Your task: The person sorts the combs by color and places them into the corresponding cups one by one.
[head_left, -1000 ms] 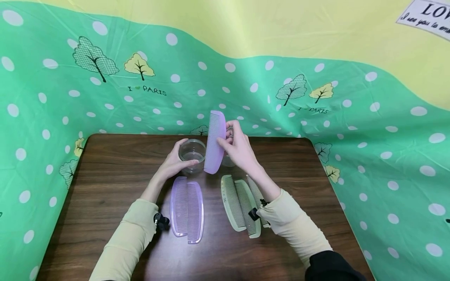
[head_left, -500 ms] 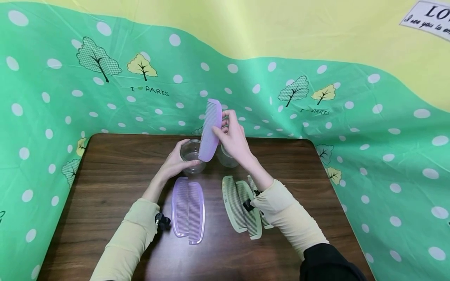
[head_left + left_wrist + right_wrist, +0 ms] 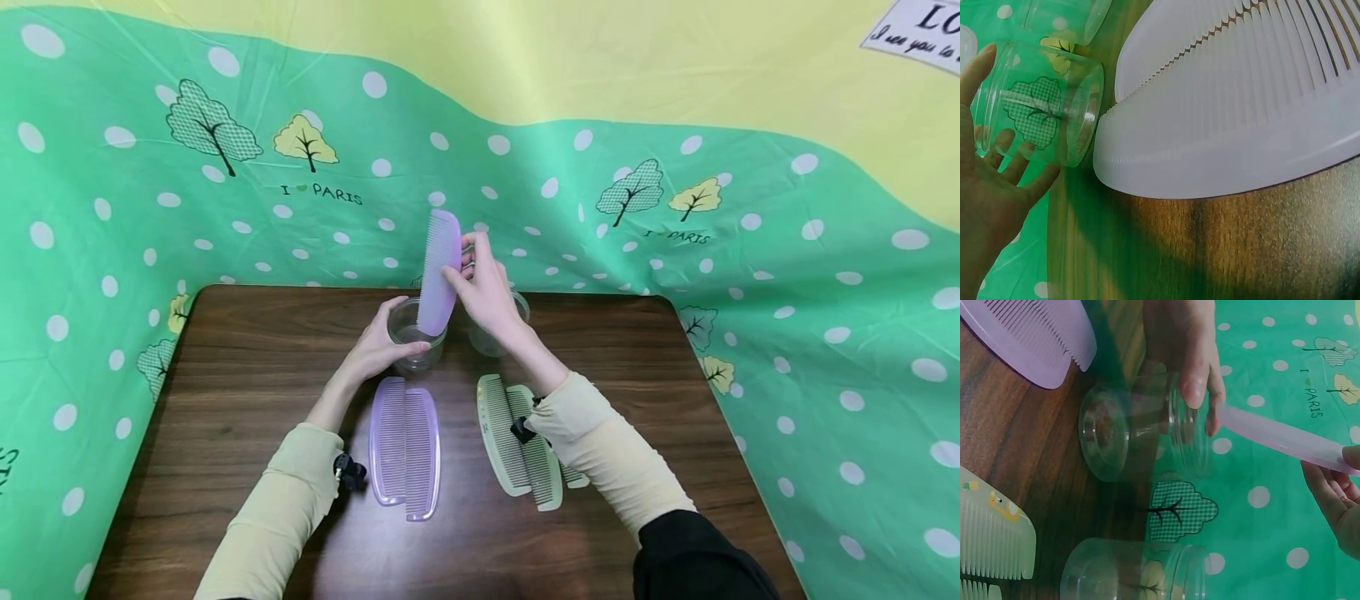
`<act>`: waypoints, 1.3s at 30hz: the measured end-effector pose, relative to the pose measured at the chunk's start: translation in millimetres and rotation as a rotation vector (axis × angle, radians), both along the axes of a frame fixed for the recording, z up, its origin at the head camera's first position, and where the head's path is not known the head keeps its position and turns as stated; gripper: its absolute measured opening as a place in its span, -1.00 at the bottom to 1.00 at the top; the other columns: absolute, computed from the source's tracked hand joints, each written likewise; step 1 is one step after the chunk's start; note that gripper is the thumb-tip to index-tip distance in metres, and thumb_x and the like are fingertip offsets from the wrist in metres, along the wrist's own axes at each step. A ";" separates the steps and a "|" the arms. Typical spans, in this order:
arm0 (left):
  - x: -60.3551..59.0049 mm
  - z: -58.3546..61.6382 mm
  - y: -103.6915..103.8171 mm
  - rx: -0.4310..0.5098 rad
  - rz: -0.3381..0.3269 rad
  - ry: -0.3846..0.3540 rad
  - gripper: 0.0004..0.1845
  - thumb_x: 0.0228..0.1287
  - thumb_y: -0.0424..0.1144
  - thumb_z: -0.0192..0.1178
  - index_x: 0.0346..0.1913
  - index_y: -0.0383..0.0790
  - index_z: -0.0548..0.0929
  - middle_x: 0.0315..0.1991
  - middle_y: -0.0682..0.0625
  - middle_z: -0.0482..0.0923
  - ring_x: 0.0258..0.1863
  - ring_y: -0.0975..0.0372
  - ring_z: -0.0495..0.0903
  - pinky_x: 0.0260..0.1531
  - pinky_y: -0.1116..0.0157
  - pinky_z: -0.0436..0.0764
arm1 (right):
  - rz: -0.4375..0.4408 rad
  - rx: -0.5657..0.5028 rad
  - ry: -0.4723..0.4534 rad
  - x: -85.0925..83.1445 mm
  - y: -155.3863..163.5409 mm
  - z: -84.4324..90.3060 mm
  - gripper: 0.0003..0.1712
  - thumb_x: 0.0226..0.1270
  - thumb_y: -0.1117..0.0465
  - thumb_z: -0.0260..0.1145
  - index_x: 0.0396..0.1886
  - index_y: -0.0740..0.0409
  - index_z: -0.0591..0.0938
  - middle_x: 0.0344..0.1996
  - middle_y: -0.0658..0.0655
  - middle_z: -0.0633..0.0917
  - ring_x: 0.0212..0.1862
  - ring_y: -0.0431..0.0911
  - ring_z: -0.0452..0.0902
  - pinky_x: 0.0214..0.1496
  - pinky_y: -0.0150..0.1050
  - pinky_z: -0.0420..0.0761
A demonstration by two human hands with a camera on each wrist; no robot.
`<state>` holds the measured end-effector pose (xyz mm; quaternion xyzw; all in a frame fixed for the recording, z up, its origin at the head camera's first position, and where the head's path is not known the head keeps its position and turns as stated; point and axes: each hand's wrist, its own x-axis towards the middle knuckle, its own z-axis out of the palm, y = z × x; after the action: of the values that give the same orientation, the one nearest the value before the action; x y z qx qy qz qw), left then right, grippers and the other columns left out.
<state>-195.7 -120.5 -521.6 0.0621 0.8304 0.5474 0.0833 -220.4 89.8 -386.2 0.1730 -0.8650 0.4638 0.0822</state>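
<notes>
The right hand [image 3: 487, 292] pinches a purple comb [image 3: 438, 271] between thumb and fingers and holds it upright, its lower end at the mouth of a clear plastic jar [image 3: 415, 335]; whether the tip is inside the rim cannot be told from the head view. In the right wrist view the comb [image 3: 1279, 439] runs as a thin purple strip from the fingers towards the jar's [image 3: 1141, 428] opening. The left hand [image 3: 378, 346] grips that jar from the side, fingers curled round its wall, and the jar stands on the brown wooden surface [image 3: 225, 392]. A second clear jar [image 3: 491, 333] stands just beside it to the right, partly hidden behind the right hand. Nearer the person, two purple combs [image 3: 405, 450] lie side by side, touching, in front of the held jar. To their right lie pale green combs [image 3: 517, 442], partly covered by the right sleeve [image 3: 600, 450]. A green dotted cloth [image 3: 150, 208] with trees hangs behind and around the surface.
</notes>
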 end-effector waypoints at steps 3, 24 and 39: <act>-0.1 0.1 -0.2 -0.004 -0.001 -0.008 0.10 0.06 0.13 0.56 0.59 0.12 0.13 0.61 -0.10 0.17 0.60 -0.04 0.16 0.56 -0.14 0.18 | 0.013 0.024 -0.006 -2.1 -2.9 -4.5 -0.56 0.48 0.20 0.33 0.21 0.11 0.36 -0.16 0.21 0.68 -0.19 0.00 0.67 -0.16 -0.16 0.69; -0.3 -3.4 -1.4 0.007 -0.003 -0.030 0.10 0.08 0.16 0.54 0.59 0.10 0.11 0.61 -0.12 0.16 0.60 -0.05 0.16 0.56 -0.17 0.16 | 0.041 0.146 -0.024 -10.0 -16.2 -43.6 -0.59 0.49 0.15 0.33 0.17 0.04 0.36 -0.20 0.12 0.68 -0.23 -0.08 0.66 -0.20 -0.20 0.65; 0.5 -1.5 -1.3 0.009 0.007 -0.022 0.09 0.05 0.17 0.56 0.58 0.14 0.14 0.58 -0.12 0.24 0.58 -0.05 0.20 0.55 -0.16 0.18 | 0.040 0.203 -0.027 -7.2 -19.3 -55.9 -0.60 0.47 0.14 0.36 0.15 0.00 0.40 -0.21 0.07 0.66 -0.22 -0.12 0.63 -0.20 -0.23 0.64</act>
<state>-195.3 -121.8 -523.1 0.0532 0.8272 0.5521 0.0902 -227.6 70.5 -442.1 0.1913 -0.9050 0.3775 0.0432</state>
